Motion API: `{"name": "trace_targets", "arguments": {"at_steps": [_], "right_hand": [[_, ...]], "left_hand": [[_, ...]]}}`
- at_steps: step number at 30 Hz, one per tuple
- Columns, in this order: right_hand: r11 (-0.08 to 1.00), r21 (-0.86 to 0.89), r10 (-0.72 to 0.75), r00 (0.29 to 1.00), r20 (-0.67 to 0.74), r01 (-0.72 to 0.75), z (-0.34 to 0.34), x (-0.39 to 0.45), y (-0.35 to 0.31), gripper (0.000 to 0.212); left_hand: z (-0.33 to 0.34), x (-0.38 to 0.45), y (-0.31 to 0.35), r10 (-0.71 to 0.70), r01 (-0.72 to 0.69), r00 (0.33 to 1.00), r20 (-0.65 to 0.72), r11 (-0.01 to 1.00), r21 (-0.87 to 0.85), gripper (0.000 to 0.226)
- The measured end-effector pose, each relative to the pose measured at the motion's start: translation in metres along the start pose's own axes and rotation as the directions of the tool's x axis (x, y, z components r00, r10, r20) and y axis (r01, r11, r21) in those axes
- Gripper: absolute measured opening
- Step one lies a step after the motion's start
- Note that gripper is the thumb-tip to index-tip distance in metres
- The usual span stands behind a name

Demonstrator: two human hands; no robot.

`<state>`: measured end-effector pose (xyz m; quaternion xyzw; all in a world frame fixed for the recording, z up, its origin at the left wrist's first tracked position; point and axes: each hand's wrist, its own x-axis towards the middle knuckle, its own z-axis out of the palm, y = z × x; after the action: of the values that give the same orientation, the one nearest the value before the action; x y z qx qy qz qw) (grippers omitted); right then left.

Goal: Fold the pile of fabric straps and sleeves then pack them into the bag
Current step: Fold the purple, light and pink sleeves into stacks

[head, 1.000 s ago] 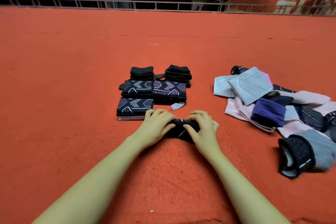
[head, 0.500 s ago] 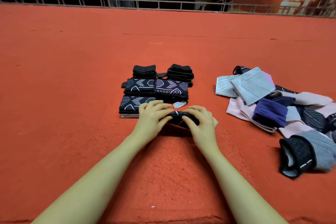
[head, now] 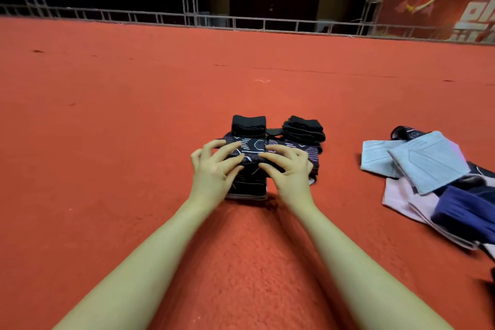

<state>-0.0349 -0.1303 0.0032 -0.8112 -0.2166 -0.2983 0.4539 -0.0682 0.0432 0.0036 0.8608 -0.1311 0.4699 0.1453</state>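
Head view, folded piece: one black patterned sleeve (head: 250,162) lies under both hands, on top of the near left stack of folded black items.
Left hand (head: 214,169): fingers spread and bent, tips on the sleeve's left part; whether they pinch it or only press cannot be told.
Right hand (head: 288,169): fingers spread and bent over the sleeve's right part, same doubt.
Folded stacks (head: 276,142): at least four can be counted, set close together in the middle of the floor; two plain black ones far, two patterned ones with pale line markings nearer. The hands hide part of them, so the count is not sure.
Unfolded pile (head: 434,182): lies well apart to the right; two pale blue-grey pieces (head: 426,161) on top, pink pieces beneath, one dark blue piece nearer, and a black piece at the far edge with small white lettering too blurred to read.
Floor: red carpet (head: 134,142) carries everything.
Far edge: metal truss railing (head: 241,21) runs across.
Banner (head: 439,0): red, far right, with large pale characters cut off by the frame, not readable.
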Motion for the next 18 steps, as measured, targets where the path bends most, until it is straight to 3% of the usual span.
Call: {"name": "trace_targets", "arguments": {"at_steps": [5,12,15,18], "right_hand": [[0.999,-0.04,0.003,0.993,0.115,0.001,0.024,0.001,0.017,0.024],[0.998,-0.057,-0.005,0.949,0.316,0.024,0.016,-0.014,0.03,0.037],[0.996,-0.065,-0.035,0.929,0.369,0.063,0.014,-0.017,0.034,0.038],[0.987,-0.062,-0.121,0.947,0.297,0.146,0.017,-0.013,0.033,0.032]], "left_hand": [[0.015,-0.013,-0.025,0.033,-0.041,0.992,0.126,0.997,0.066,0.023],[0.019,-0.036,-0.029,-0.023,0.025,0.929,0.369,1.0,-0.001,0.038],[0.014,-0.038,-0.031,-0.034,0.05,0.917,0.398,0.998,-0.029,0.04],[0.013,-0.035,-0.03,-0.022,0.028,0.947,0.319,1.0,-0.012,0.036]]}}
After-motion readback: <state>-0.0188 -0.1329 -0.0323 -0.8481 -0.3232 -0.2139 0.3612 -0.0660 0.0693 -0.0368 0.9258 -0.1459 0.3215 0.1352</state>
